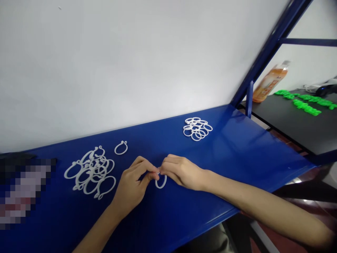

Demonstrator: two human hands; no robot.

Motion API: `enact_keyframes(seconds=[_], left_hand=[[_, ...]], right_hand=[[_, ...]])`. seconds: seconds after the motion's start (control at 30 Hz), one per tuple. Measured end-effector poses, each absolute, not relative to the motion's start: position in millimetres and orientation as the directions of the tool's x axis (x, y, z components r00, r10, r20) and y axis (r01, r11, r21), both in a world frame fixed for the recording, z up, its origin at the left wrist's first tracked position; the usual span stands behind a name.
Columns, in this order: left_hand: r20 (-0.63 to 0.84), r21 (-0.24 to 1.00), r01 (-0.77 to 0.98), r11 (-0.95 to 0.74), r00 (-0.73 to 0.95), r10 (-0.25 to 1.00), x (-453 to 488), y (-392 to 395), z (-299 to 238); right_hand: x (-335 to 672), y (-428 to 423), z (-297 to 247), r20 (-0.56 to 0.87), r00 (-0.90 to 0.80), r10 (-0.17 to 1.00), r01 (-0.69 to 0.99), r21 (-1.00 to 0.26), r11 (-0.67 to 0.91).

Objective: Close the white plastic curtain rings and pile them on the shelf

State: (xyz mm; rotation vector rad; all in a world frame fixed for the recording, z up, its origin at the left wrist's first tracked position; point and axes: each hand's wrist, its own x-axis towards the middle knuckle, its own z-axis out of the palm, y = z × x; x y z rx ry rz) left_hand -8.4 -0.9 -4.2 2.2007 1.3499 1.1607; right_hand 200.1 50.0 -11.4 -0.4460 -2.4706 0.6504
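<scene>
Backdrop: plain white wall behind the work surface.
Work surface: glossy blue rectangular desk, against the wall.
Side surface: flat black table at right, bearing bright green lumpy pieces.
Bottle: clear bottle of orange liquid, near those pieces.
Left pile: white open rings with end tabs, overlapping, beside the left hand.
Left hand: thumb and forefinger pinched at the held ring's top.
Right hand: fingertips closed on the same spot.
Right pile: thin white rings, overlapping, towards the desk's rear.
Lone item: single white open ring, just beside the left pile.
Held item: small white round ring, between both hands, above the desk; its closure is hidden by fingers.
</scene>
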Motion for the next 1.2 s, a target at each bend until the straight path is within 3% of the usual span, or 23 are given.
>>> enact_keyframes(seconds=[0.1,0.23,0.4,0.57,0.83,1.0,1.1,1.2], left_hand=[[0.474,0.619,0.606,-0.500,0.220,0.853,-10.1,0.3,-4.5],[0.451,0.620,0.654,-0.432,0.153,0.879,-16.1,4.4,-5.8],[0.401,0.613,0.638,-0.466,0.257,0.879,-14.2,3.1,-1.4],[0.408,0.558,0.678,-0.478,0.278,0.870,-11.6,0.8,0.0],[0.448,0.502,0.651,-0.570,0.367,0.815,-5.2,1.6,-14.2],[0.500,0.323,0.746,-0.583,0.388,0.774,-14.3,6.7,-18.0],[0.491,0.169,0.788,-0.592,0.454,0.744,-19.4,8.1,-18.4],[0.465,0.107,0.798,-0.592,0.486,0.740,-19.6,6.9,-16.8]], right_hand=[[199.4,48.3,-9.1,0.438,-0.803,0.403,0.176,-0.472,0.864],[193.5,47.2,-8.5,0.470,-0.719,0.511,0.309,-0.443,0.842],[197.5,51.5,-7.7,0.467,-0.643,0.607,0.497,-0.347,0.795],[205.0,57.9,-4.5,0.457,-0.719,0.523,0.412,-0.326,0.851],[201.7,56.8,-5.8,0.509,-0.645,0.570,0.442,-0.361,0.822],[201.6,53.7,1.3,0.563,-0.654,0.506,0.335,-0.384,0.860],[199.8,51.3,1.5,0.522,-0.708,0.475,0.283,-0.407,0.869],[198.5,50.7,-2.2,0.491,-0.720,0.490,0.268,-0.454,0.850]])
